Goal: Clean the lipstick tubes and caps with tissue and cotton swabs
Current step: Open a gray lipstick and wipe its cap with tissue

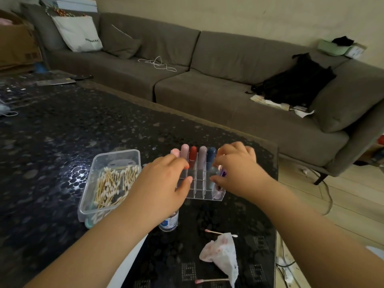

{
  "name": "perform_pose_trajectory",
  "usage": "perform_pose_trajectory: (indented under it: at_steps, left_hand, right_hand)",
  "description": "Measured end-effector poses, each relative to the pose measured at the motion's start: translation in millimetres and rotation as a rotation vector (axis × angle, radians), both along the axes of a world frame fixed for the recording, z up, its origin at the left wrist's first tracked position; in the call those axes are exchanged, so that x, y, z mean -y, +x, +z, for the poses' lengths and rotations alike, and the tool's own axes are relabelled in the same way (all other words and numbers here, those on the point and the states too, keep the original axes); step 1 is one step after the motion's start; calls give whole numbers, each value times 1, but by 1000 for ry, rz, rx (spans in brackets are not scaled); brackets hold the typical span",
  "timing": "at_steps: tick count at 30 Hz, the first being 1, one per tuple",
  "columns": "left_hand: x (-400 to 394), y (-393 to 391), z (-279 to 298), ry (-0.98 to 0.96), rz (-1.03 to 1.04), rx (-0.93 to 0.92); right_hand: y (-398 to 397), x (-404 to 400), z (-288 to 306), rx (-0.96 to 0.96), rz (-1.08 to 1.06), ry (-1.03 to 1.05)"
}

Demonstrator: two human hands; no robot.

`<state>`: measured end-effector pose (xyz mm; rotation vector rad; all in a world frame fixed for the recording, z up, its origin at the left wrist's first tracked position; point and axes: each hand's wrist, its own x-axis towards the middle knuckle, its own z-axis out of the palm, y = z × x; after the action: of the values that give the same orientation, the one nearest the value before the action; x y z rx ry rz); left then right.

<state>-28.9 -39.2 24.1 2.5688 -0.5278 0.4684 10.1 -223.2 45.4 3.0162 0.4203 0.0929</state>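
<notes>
A clear acrylic organizer (197, 191) stands on the dark table and holds several lipstick tubes (202, 154) upright in its back row. My left hand (166, 179) grips the organizer's left side, thumb on its front. My right hand (236, 171) reaches over the right side, its fingers curled round a purple lipstick (223, 173) in a right-hand slot. A crumpled, red-stained tissue (222, 254) lies near the front edge, with a used cotton swab (220, 232) behind it and another (212, 280) in front. A clear box of cotton swabs (110, 183) sits at left.
A small clear bottle (169, 222) stands under my left wrist. The table edge (276, 204) runs down the right, with floor and cables beyond. A grey sofa (207, 90) spans the back with a black bag (295, 82).
</notes>
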Motion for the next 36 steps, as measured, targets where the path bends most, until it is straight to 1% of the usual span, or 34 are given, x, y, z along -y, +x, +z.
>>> perform_pose_trajectory:
  at_steps: [2, 4, 5, 7, 9, 12, 14, 15, 20, 23, 27, 29, 30, 32, 34, 36]
  left_hand:
    - [-1, -10, 4, 11, -10, 71]
    - [0, -26, 8, -19, -30, 130]
    - [3, -36, 8, -41, -47, 133]
    - [9, -56, 4, -108, -76, 42]
    - [14, -71, -9, -208, -88, -98]
    - [13, -87, -25, -331, -116, -308]
    - [8, -92, -32, -394, -120, -407]
    - [6, -93, -36, -396, -117, -426]
    - [-1, -99, -48, -399, -162, -481]
    - [-3, -99, -52, -438, -196, -506]
    - [-3, -99, -51, -447, -189, -513]
    - [-4, -98, -50, -436, -153, -523]
    - [-5, -97, -50, -434, -132, -529]
    - [-8, -97, -50, -431, -88, -537]
    - [-9, -96, -51, -448, -48, -544]
    - [-9, -94, -53, -470, -4, -538]
  right_hand:
    - [-13, 2, 16, 59, -2, 122]
    - [-33, 4, 28, 91, 0, 338]
    - [-44, 4, 30, 76, -2, 456]
    - [-68, 2, 27, -12, -16, 654]
    - [-88, -1, 15, -96, -22, 812]
    - [-110, -7, -3, -173, -38, 961]
    - [-119, -7, -13, -221, -57, 1020]
    - [-121, -7, -18, -242, -65, 1042]
    - [-134, -9, -31, -292, -56, 1087]
    - [-135, -6, -32, -303, -41, 1088]
    - [-130, -3, -35, -361, -29, 1190]
    - [-126, -3, -36, -368, -65, 1282]
    - [-123, 0, -36, -356, -108, 1365]
    - [-116, 9, -35, -291, -203, 1497]
    - [-112, 17, -34, -261, -238, 1492]
    - [-111, 17, -41, -312, -247, 1382]
